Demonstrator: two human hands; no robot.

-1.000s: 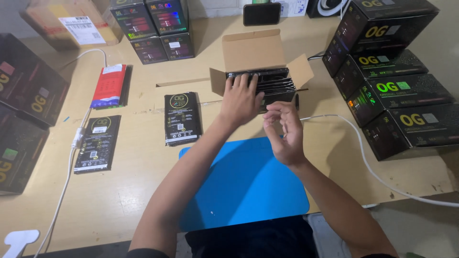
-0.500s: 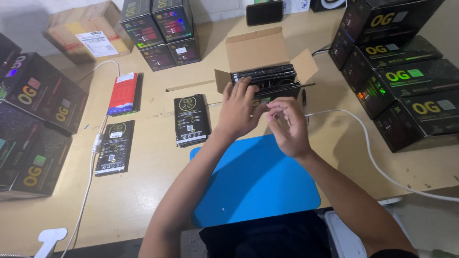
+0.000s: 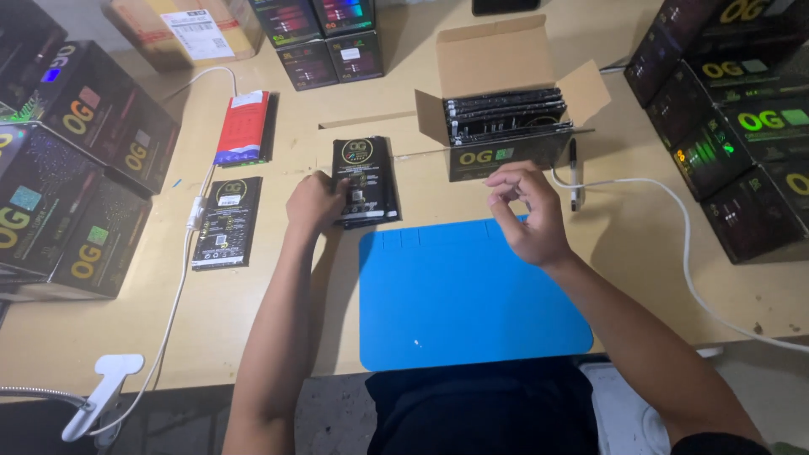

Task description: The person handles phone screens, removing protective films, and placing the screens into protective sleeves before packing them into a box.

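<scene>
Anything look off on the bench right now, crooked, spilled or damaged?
Nothing stands out. The open carton stands upright with its black packs filed in a row. The flat black pack under the left hand lies square above the blue mat. The right hand holds nothing visible.
</scene>
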